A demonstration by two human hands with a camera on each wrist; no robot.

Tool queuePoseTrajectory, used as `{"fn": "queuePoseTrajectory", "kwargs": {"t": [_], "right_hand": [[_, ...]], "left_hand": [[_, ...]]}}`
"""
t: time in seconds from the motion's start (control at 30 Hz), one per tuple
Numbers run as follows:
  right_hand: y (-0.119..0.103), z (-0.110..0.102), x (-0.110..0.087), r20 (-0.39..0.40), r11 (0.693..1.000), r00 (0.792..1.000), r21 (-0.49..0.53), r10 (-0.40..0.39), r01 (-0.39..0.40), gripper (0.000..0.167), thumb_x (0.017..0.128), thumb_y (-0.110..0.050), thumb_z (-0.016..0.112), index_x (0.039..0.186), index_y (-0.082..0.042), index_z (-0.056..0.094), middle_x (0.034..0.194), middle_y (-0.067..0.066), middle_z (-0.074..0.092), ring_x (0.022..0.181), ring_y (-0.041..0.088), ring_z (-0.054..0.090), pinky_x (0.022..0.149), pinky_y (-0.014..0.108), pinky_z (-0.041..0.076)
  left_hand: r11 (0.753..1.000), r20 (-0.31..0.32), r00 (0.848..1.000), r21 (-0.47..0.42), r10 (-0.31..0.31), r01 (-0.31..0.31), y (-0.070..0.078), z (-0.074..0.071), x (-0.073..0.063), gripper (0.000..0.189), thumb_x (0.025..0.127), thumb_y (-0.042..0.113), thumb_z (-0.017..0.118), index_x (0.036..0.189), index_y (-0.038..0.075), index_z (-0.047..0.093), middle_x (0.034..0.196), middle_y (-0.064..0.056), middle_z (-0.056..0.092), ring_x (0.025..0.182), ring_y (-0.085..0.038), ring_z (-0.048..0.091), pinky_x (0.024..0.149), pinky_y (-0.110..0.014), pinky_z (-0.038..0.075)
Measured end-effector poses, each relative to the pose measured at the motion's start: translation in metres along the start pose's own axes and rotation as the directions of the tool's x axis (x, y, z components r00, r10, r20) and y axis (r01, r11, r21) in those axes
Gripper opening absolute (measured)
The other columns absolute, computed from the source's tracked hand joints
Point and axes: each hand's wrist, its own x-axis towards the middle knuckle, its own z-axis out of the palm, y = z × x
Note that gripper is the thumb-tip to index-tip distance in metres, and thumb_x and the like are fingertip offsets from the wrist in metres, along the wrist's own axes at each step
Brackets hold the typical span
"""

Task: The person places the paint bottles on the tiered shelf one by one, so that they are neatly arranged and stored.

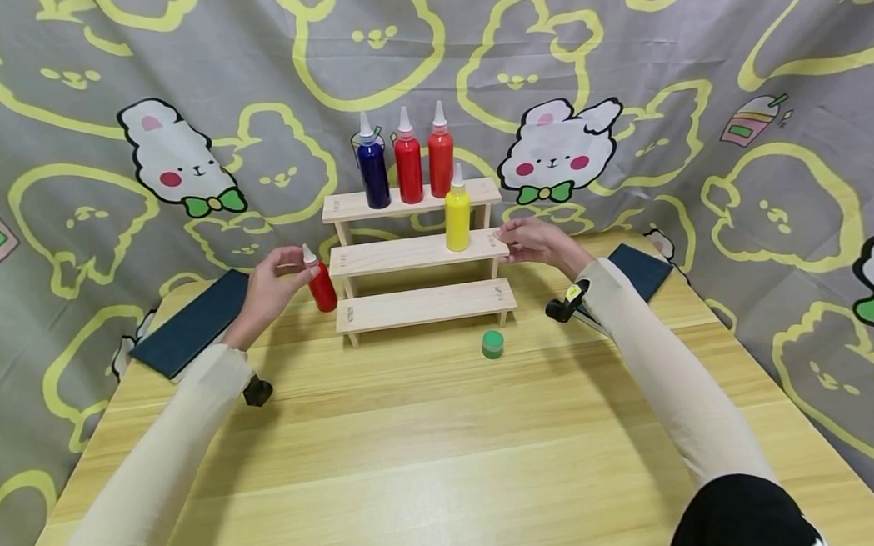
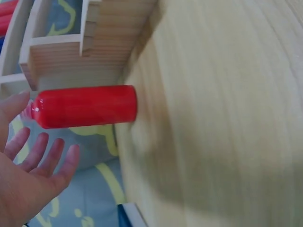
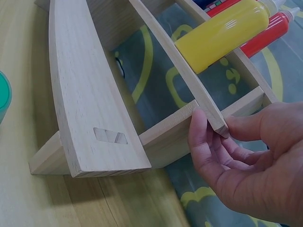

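Note:
On the table left of a three-tier wooden rack (image 1: 424, 305) stands a red squeeze bottle (image 1: 323, 288) with a pointed white nozzle. My left hand (image 1: 268, 285) is at the bottle's top, fingers loosely spread. In the left wrist view the thumb overlaps the neck of the red bottle (image 2: 87, 106); whether it touches is unclear. My right hand (image 1: 536, 244) pinches the right end of the middle shelf (image 3: 189, 71) between thumb and fingers. A yellow bottle (image 1: 458, 217) stands on that shelf. The top shelf carries a dark blue bottle (image 1: 374, 175) and two red bottles (image 1: 409, 170).
A small green-lidded jar (image 1: 492, 345) sits in front of the rack's right side. Dark flat panels lie at the left (image 1: 192, 323) and right (image 1: 640, 271) of the table. A patterned grey curtain (image 1: 408, 49) hangs close behind the rack.

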Motion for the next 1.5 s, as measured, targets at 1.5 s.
{"fn": "queuePoseTrajectory", "kwargs": {"t": [1.5], "right_hand": [[0.004,-0.003,0.001,0.029,0.998,0.999,0.059,-0.014,0.012,0.016,0.109,-0.009,0.054,0.123,-0.003,0.048,0.096,0.005,0.056,0.076,0.011,0.057,0.075,0.022,0.061]], "left_hand": [[0.998,-0.018,0.999,-0.049,-0.040,0.039,-0.004,0.017,0.000,0.058,0.101,0.026,0.073,0.151,0.003,0.052,0.142,-0.023,0.059,0.129,-0.042,0.061,0.102,-0.038,0.057]]}}
